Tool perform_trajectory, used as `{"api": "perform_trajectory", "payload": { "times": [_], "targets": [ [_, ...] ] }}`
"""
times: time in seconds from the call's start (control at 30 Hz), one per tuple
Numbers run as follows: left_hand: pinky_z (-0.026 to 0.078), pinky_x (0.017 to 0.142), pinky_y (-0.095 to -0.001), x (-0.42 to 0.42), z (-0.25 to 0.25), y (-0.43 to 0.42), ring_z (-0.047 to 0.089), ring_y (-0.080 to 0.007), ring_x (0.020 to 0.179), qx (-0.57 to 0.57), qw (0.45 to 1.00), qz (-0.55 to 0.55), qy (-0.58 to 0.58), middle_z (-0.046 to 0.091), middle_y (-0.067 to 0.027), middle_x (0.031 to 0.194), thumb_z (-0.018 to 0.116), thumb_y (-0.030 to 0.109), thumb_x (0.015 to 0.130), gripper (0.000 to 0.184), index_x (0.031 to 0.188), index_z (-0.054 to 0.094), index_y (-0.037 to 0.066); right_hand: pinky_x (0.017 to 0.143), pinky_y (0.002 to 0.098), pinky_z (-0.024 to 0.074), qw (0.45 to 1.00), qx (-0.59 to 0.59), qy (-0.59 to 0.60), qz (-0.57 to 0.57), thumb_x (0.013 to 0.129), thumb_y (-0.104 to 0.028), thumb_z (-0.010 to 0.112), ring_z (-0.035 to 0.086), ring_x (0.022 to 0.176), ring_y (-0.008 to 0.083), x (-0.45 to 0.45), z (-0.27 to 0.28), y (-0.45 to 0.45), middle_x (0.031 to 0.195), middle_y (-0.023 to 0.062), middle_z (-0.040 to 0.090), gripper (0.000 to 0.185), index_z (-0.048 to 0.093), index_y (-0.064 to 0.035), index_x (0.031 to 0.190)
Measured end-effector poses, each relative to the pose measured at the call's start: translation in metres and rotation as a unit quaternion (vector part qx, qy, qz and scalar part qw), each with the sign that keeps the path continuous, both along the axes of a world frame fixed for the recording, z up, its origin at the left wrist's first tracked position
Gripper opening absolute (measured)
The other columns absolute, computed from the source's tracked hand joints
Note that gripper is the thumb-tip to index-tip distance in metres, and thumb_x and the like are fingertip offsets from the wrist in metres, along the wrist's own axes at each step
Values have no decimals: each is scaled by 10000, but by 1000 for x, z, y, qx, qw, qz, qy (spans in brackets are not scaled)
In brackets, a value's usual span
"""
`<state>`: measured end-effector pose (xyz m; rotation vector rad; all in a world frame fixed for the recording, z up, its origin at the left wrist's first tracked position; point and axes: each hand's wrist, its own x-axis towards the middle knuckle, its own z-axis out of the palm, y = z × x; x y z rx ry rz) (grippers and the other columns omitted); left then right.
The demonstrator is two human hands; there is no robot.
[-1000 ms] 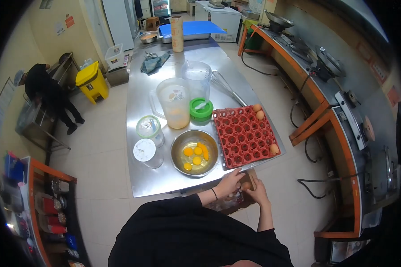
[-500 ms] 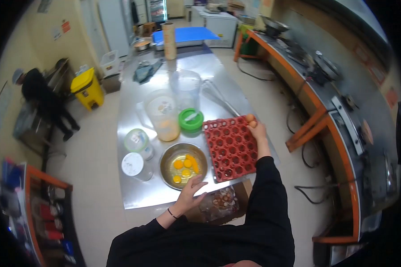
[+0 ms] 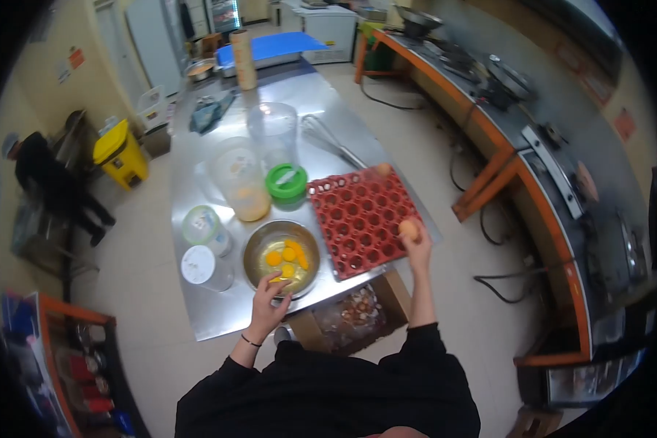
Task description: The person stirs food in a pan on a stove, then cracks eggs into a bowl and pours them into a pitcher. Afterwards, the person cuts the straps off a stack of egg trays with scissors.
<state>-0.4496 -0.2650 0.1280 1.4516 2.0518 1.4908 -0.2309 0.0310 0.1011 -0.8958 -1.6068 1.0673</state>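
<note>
My right hand (image 3: pixel 418 247) is closed around a brown egg (image 3: pixel 409 230), just off the right edge of a red egg tray (image 3: pixel 359 222). One more egg (image 3: pixel 382 169) sits in the tray's far right corner. Left of the tray, a metal bowl (image 3: pixel 252 249) holds several cracked eggs with orange-yellow yolks (image 3: pixel 289 254). At the bowl's near rim, my left hand (image 3: pixel 269 305) has its fingers apart and holds nothing. Below the table edge, a cardboard box (image 3: pixel 394 298) contains broken eggshells (image 3: pixel 360 306).
Behind the bowl are a green-lidded container (image 3: pixel 286 182), a pitcher with yellowish contents (image 3: pixel 252 206) and a clear pitcher (image 3: pixel 273 131). Two lidded tubs (image 3: pixel 200 266) stand left. A whisk (image 3: pixel 336 143) lies beyond the tray. A person (image 3: pixel 47 171) works at far left.
My right hand has drawn back from the tray's far right corner with one egg, leaving another there. My left hand has come closer over the bowl's near rim. The view has shifted.
</note>
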Motion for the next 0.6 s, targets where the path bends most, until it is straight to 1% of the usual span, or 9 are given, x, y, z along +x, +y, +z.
{"api": "perform_trajectory", "payload": {
  "times": [0.03, 0.1, 0.27, 0.3, 0.4, 0.5, 0.53, 0.57, 0.6],
  "targets": [
    [473, 719, -285, 3, 6, 3, 592, -197, 789, 0, 1000, -10, 10, 489, -122, 1115, 630, 27, 705, 274, 976, 598, 49, 813, 284, 433, 996, 91, -6, -22, 735, -27, 624, 474, 1001, 203, 10, -20, -15, 1072, 113, 436, 440, 459, 27, 1139],
    [473, 717, -284, 11, 7, 10, 590, -195, 791, 3, 1000, -28, 5, 488, -120, 1115, 629, 29, 708, 270, 975, 598, 50, 822, 293, 429, 998, 3, 31, -45, 777, -74, 600, 444, 1028, 212, 21, -31, -59, 1087, 134, 413, 426, 430, 25, 1154],
    [474, 691, -270, 26, 6, 15, 581, -191, 783, 3, 997, -72, -22, 492, -109, 1098, 631, 39, 714, 239, 951, 600, 45, 853, 358, 380, 979, 70, -168, -85, 858, -145, 486, 456, 1003, 311, 23, -68, -96, 1080, 190, 423, 400, 355, 25, 1195],
    [475, 680, -265, 28, 6, 15, 576, -189, 782, 3, 997, -77, -1, 494, -105, 1095, 632, 42, 715, 236, 948, 600, 46, 868, 383, 359, 981, 71, -150, -98, 868, -167, 464, 434, 1004, 361, 18, -72, -97, 1091, 221, 402, 401, 347, 18, 1204],
    [476, 676, -266, 31, 7, 14, 574, -186, 785, 9, 997, -79, -2, 496, -102, 1097, 635, 45, 712, 238, 948, 600, 47, 878, 382, 355, 961, 131, -217, -113, 869, -183, 463, 441, 1001, 355, 13, -98, -88, 1079, 212, 425, 418, 343, 18, 1216],
    [479, 686, -268, 31, 5, 11, 572, -192, 828, 10, 997, -81, 7, 498, -105, 1096, 634, 44, 712, 240, 950, 604, 45, 836, 377, 401, 977, 36, -133, -163, 877, -221, 462, 500, 930, 318, 7, -104, -86, 1024, 184, 489, 393, 387, 2, 1192],
    [481, 701, -268, 31, 5, 11, 566, -191, 856, 5, 996, -83, -11, 499, -100, 1096, 635, 49, 715, 253, 965, 598, 44, 814, 370, 417, 988, -130, 10, -82, 881, -230, 456, 517, 907, 296, 11, -103, -86, 1007, 176, 508, 376, 406, -3, 1177],
    [483, 716, -267, 31, 6, 12, 560, -189, 885, 1, 996, -84, -29, 501, -96, 1095, 637, 53, 718, 266, 981, 593, 43, 792, 363, 434, 945, -288, 152, 4, 885, -240, 451, 535, 885, 273, 18, -92, -85, 990, 167, 526, 362, 425, -9, 1162],
    [484, 731, -266, 31, 7, 12, 555, -187, 913, -4, 995, -83, -46, 502, -92, 1095, 638, 58, 721, 280, 996, 588, 43, 771, 356, 450, 850, -433, 286, 90, 888, -250, 445, 552, 862, 251, 21, -78, -88, 973, 158, 544, 349, 444, -15, 1147]
  ]
}}
